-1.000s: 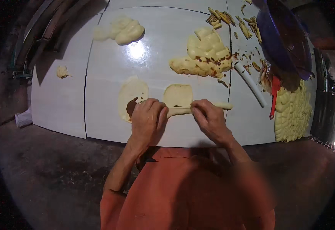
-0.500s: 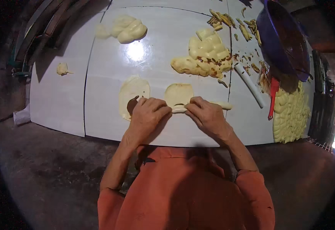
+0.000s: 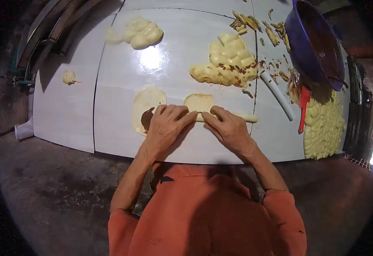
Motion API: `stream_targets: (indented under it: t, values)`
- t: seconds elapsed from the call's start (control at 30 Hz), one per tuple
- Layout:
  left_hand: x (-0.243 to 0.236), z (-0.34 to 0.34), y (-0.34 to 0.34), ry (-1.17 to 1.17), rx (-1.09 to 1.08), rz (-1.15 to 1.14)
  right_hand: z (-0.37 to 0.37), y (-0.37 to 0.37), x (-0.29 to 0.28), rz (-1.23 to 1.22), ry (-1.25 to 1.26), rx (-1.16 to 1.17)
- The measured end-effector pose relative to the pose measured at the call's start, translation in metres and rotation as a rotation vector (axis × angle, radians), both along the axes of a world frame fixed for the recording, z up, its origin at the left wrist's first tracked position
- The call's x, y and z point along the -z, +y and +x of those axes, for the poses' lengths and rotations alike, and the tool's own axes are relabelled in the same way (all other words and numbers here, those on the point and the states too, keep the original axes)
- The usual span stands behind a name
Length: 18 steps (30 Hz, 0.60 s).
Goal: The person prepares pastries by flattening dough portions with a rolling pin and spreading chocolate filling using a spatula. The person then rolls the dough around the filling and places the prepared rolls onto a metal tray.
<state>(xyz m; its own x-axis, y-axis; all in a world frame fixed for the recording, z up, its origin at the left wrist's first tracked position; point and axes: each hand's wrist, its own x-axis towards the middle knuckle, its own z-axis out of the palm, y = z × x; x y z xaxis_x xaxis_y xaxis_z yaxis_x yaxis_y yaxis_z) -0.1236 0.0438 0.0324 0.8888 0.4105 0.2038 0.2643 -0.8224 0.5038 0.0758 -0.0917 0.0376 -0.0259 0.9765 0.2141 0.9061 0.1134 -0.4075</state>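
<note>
My left hand [image 3: 168, 126] and my right hand [image 3: 228, 131] pinch the near edge of a flat dough piece [image 3: 199, 101], which is folded over into a small roll. A dark sliver shows at the fold between my fingertips; the rest of the filling is hidden. Just left of my left hand lies another flattened dough piece [image 3: 150, 97] with a brown paste [image 3: 146, 119] on it, partly covered by that hand. A pale rod-like piece [image 3: 248, 117] sticks out to the right beyond my right fingers; whether it is dough or wood I cannot tell.
Brown-stained dough pieces [image 3: 233, 53] are heaped beyond my hands, with more dough [image 3: 146, 32] far left. Right of them are a white tube [image 3: 278, 94], a red spatula [image 3: 304, 104], a blue basin [image 3: 299, 51] and a block of dough pieces [image 3: 323, 128]. Banana-like strips [image 3: 248, 21] lie at the back.
The near edge of the dough has been rolled farther away from me, and the dark strip is now mostly covered. Both hands have shifted slightly forward and closer together.
</note>
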Motion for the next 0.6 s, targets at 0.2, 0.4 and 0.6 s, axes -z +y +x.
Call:
stream_targets:
  t: [0.2, 0.4, 0.6]
  values:
    - [0.005, 0.009, 0.009, -0.036, -0.006, -0.047, 0.008, 0.005, -0.001, -0.181, 0.082, 0.049]
    - [0.011, -0.001, 0.009, -0.048, -0.04, 0.028, 0.004, 0.004, 0.007, -0.068, 0.026, 0.151]
    - [-0.003, 0.001, 0.014, 0.13, 0.036, 0.119, 0.012, 0.006, -0.018, -0.112, 0.018, 0.085]
